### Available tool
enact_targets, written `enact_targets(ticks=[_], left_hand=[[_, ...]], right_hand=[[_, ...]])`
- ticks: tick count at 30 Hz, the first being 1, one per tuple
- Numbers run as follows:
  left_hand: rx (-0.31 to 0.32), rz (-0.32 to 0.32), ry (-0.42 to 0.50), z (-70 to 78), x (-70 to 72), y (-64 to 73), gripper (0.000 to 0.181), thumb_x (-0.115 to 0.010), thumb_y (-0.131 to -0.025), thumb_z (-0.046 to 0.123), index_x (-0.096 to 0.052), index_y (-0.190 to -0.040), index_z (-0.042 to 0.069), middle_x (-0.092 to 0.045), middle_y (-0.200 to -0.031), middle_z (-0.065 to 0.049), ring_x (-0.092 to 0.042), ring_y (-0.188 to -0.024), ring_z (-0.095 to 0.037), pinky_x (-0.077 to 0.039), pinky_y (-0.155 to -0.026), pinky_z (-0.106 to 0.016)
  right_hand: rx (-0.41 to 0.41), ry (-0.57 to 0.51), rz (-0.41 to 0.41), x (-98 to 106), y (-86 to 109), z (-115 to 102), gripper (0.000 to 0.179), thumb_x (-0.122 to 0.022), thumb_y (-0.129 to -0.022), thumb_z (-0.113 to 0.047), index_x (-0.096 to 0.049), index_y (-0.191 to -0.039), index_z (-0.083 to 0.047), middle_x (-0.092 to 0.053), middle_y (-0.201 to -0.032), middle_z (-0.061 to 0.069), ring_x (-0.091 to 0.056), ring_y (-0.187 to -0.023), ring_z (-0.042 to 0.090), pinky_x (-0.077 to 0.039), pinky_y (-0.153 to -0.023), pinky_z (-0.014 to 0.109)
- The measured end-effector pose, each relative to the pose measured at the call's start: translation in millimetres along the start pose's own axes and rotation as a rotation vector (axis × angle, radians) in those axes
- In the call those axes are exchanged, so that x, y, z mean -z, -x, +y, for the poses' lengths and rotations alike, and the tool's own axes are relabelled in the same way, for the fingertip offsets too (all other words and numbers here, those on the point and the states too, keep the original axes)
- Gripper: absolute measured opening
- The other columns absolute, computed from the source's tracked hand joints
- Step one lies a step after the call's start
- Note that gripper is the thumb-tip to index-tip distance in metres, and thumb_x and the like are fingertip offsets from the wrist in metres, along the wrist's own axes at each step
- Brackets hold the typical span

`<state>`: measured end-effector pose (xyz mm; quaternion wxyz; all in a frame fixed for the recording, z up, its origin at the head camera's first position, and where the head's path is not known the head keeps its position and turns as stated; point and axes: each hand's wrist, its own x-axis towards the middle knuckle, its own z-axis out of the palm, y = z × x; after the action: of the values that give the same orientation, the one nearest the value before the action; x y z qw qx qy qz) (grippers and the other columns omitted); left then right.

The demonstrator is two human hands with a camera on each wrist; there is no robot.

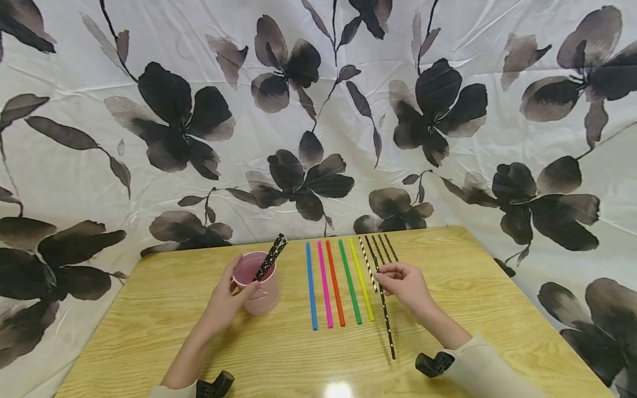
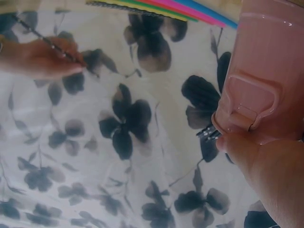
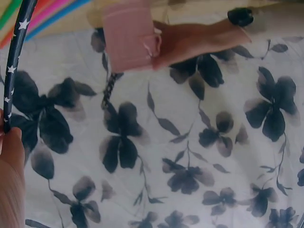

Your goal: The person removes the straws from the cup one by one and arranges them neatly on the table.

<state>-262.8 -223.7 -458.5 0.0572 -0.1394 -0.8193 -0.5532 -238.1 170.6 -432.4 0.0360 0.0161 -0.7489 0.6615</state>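
One starred black straw is pinched by fingers of the right hand; the left hand, fingers curled round the pink mug, should keep that steady.

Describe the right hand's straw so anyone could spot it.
On the table, right of the pink cup, lies a row of straws. By its right end, the right hand pinches a black, white-starred straw, whose tip sits lower in the head view than its neighbours'.

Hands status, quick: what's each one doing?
Left hand: closed, holding the pink cup.
Right hand: closed, pinching a black straw.
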Motion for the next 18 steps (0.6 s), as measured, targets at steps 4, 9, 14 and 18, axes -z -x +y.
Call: enact_targets(ticks=[4, 9, 14, 18], left_hand=[[0.0, 0.003, -0.008, -1.3, 0.4, -0.3, 0.076, -0.061, -0.081, 0.038, -0.016, -0.141, 0.026, -0.026, -0.138, -0.013, -0.029, -0.122, -0.037, -0.031, -0.095, -0.047], [-0.006, 0.004, -0.006, -1.0, 0.7, -0.8, 0.077, -0.061, -0.081, 0.036, -0.015, -0.141, 0.022, -0.025, -0.139, -0.012, -0.029, -0.123, -0.035, -0.028, -0.097, -0.047], [-0.022, 0.002, -0.005, -1.5, 0.2, -1.2, 0.077, -0.061, -0.082, 0.035, -0.015, -0.141, 0.019, -0.024, -0.139, -0.011, -0.029, -0.123, -0.032, -0.027, -0.098, -0.047], [-0.018, -0.003, 0.003, -1.1, -0.2, -1.1, 0.077, -0.061, -0.082, 0.035, -0.015, -0.141, 0.02, -0.024, -0.139, -0.011, -0.028, -0.123, -0.033, -0.027, -0.098, -0.048]], right_hand=[[-0.064, 0.054, 0.002, 3, 3.5, 15, 0.03, -0.072, -0.074, -0.021, -0.062, -0.092, 0.0, -0.061, -0.081, 0.015, -0.057, -0.066, 0.023, -0.05, -0.062, 0.046], [-0.138, 0.105, 0.006, 4, 7.9, 27, 0.023, -0.072, -0.074, -0.018, -0.063, -0.088, -0.002, -0.061, -0.082, 0.021, -0.057, -0.062, 0.029, -0.05, -0.056, 0.04], [-0.204, 0.129, 0.012, 4, 13.4, 33, 0.018, -0.07, -0.075, -0.013, -0.063, -0.087, -0.002, -0.062, -0.076, 0.019, -0.057, -0.057, 0.026, -0.05, -0.051, 0.037], [-0.22, 0.176, 0.002, 4, 18.0, 35, 0.018, -0.069, -0.075, -0.013, -0.062, -0.087, -0.001, -0.062, -0.07, 0.014, -0.057, -0.056, 0.023, -0.051, -0.051, 0.037]])
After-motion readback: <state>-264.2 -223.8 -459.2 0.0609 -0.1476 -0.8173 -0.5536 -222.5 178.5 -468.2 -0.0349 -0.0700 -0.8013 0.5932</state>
